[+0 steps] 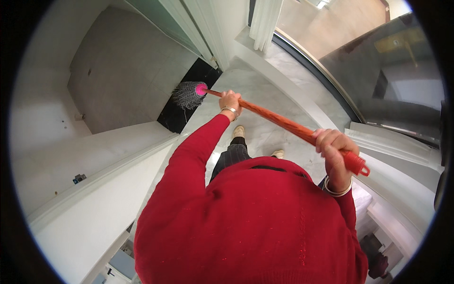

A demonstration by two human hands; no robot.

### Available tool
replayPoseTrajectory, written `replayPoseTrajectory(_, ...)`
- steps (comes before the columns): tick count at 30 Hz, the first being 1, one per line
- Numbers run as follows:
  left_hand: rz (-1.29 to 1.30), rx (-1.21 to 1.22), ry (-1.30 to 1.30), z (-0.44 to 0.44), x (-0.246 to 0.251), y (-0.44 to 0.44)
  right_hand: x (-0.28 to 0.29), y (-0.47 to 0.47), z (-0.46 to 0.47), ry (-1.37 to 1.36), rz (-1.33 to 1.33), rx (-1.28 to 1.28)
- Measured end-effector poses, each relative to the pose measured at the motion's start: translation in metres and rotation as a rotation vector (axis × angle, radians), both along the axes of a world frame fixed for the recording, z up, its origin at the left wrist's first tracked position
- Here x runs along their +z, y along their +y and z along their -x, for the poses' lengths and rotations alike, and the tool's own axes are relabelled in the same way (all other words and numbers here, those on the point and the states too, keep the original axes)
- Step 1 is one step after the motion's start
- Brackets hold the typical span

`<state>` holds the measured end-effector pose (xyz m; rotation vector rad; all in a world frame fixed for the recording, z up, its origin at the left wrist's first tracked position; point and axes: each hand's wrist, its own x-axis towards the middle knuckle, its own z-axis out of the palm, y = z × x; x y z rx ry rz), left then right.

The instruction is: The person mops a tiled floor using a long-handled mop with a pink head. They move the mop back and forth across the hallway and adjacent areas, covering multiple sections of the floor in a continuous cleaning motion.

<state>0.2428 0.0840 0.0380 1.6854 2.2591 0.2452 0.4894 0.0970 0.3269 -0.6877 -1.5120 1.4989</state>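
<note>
A string mop [189,94] with grey strands and a pink collar lies with its head on a black threshold slab [172,113] in a doorway. Its reddish-brown mop handle [278,120] runs across in front of me to the right. My left hand [230,101] is wrapped around the lower part of the handle, not far from the collar. Near the handle's top end, just before the red plastic cap [355,164] with a hanging loop, my right hand [335,151] grips it.
Beyond the threshold lies a room with a grey tiled floor [120,67]. I stand on a pale marble-look floor [264,88]. White door framing [202,30] borders the doorway. A curved-looking window sill [296,94], a white curtain [266,25] and glass lie to the right.
</note>
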Motion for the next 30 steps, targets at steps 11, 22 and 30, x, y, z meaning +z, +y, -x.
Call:
replayPoseTrajectory(11, 0.004, -0.045, -0.207, -0.154, -0.049, 0.132, -0.007, 0.053, -0.093, -0.264, -0.166, -0.168)
replayPoseTrajectory(22, -0.006, 0.004, -0.381, -0.281, 0.002, 0.078, 0.013, 0.109, -0.205, -0.204, -0.079, -0.068)
replayPoseTrajectory(30, -0.624, 0.037, -0.612, -0.261, 0.154, 0.045, 0.008, 0.115, -0.096, -0.016, -0.523, 0.231)
